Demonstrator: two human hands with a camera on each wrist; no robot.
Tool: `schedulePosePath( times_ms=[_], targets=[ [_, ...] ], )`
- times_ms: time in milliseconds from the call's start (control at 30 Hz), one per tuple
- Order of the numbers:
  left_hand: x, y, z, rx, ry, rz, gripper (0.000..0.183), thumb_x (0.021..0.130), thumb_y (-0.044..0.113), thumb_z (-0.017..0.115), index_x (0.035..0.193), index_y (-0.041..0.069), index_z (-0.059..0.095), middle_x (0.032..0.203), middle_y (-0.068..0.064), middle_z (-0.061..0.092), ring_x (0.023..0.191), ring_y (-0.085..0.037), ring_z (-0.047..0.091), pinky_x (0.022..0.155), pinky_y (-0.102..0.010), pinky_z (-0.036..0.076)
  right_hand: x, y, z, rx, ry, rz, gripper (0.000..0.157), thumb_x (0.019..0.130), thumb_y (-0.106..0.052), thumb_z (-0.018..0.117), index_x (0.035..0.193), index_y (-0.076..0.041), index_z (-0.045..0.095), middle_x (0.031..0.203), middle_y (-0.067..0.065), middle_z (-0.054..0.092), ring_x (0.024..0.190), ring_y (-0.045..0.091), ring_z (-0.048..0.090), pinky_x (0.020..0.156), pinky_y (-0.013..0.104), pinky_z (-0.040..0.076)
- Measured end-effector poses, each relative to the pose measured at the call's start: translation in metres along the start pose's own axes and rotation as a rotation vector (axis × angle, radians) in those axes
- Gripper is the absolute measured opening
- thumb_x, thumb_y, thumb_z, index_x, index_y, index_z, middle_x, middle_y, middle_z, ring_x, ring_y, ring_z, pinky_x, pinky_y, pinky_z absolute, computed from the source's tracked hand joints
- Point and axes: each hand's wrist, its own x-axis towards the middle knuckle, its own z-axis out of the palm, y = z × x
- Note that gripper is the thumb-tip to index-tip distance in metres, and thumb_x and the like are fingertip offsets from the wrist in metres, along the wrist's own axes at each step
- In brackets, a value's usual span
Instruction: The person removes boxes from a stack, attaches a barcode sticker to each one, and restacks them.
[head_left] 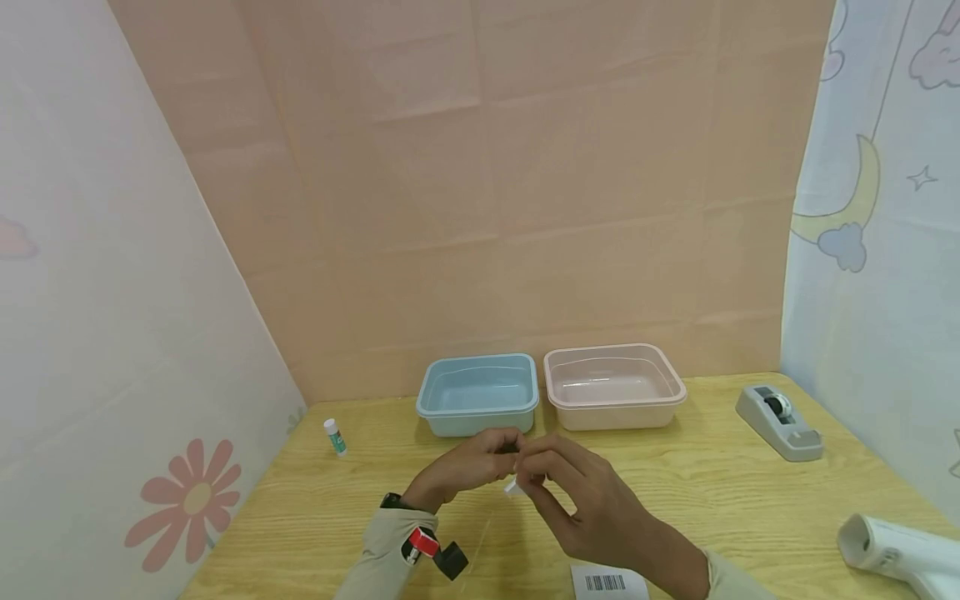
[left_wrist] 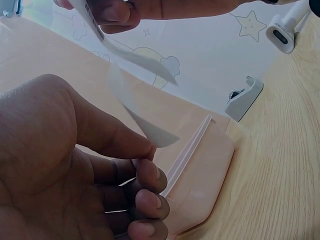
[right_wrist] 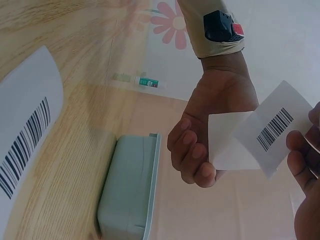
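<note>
My left hand [head_left: 474, 460] pinches a blank white paper piece [right_wrist: 222, 142] between thumb and index finger, its other fingers curled. Facing it, my right hand [head_left: 600, 504] pinches a white barcode label [right_wrist: 276, 121] by one edge. In the right wrist view the label overlaps part of the blank piece; the left wrist view shows a gap between the two. Only a small bit of white paper [head_left: 513, 486] shows between the hands in the head view. Another barcode label [head_left: 609, 582] lies on the table near the front edge.
A blue basin [head_left: 477, 423] and a pink basin [head_left: 618, 417] stand side by side at the back of the wooden table [head_left: 300, 533]. The glue stick [head_left: 335, 437] lies left. On the right are a tape dispenser [head_left: 780, 423] and a white scanner-like device [head_left: 896, 550].
</note>
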Motion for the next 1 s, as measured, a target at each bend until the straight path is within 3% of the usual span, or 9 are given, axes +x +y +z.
schedulePosePath(
  times_ms=[1000],
  targets=[
    [0.0003,-0.0019,0.0004,0.038,0.022,-0.037,0.017,0.103,0.024,0.056,0.101,0.010,0.065,0.089,0.001,0.061,0.077,-0.013,0.050,0.067,-0.028,0.040,0.0038,-0.0024,-0.0009,0.004,-0.004,-0.029,0.009,0.102,-0.006,0.056,0.100,0.003,0.060,0.103,0.011,0.060,0.081,0.009,0.056,0.073,0.012,0.047]
  ],
)
